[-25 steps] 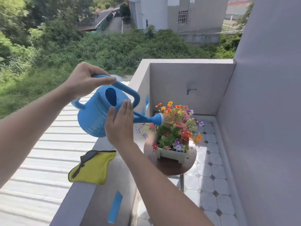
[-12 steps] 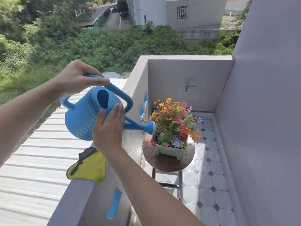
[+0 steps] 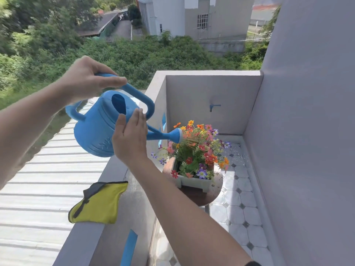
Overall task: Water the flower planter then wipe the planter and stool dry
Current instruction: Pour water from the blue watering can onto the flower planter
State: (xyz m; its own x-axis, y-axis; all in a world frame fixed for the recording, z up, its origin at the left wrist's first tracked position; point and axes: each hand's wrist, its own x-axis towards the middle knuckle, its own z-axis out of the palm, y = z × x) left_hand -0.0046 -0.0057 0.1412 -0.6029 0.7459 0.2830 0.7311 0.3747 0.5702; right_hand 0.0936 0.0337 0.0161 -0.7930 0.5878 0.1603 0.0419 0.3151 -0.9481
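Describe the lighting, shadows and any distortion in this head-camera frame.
Head view: hard sunlight, bright overexposed glare on the corrugated roof; the balcony wall sits in even shade; wide-angle bending curves the parapet and both forearms; the watering can and flowers look sharp, and spray at the rose is faint.

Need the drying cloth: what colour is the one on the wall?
Yellow with dark trim, head view: cloth.

The left hand [image 3: 86, 77] grips the top handle of a blue plastic watering can [image 3: 99, 129], tilted, spraying multicoloured flowers [image 3: 196, 148] in a white rectangular planter [image 3: 194, 182]; the right hand [image 3: 130, 137] steadies its side.
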